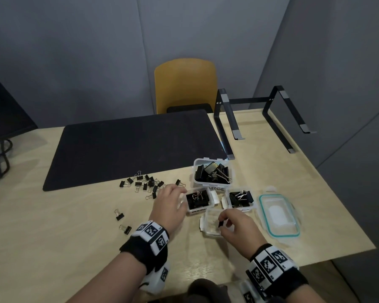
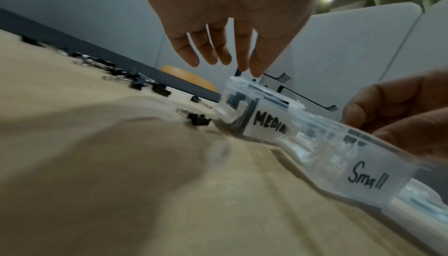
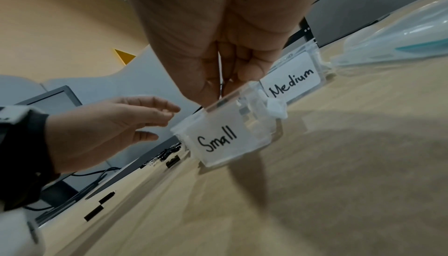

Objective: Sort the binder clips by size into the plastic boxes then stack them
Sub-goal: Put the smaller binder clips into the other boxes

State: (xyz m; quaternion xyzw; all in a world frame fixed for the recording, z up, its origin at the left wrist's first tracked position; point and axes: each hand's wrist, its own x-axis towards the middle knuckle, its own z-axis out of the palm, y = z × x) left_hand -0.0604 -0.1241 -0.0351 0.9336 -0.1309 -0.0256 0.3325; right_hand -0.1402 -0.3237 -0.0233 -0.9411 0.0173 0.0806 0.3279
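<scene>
Pale wooden worktop (image 1: 271, 171) carries everything, with open room toward its near edge. Clear plastic box labelled Small (image 3: 219, 139) sits directly beneath the right hand (image 1: 239, 226), whose grip pinches a small black binder clip (image 1: 221, 224) just above the box's open top. Left hand (image 1: 169, 206), fingers released and holding nothing, hovers beside the Medium-labelled clear box (image 1: 198, 201); loose black clips (image 1: 146, 182) lie beyond it.

The Small box (image 1: 212, 224) lies nearest, two Medium boxes (image 1: 198, 201) behind it, the Large box (image 1: 212, 171) farthest.
</scene>
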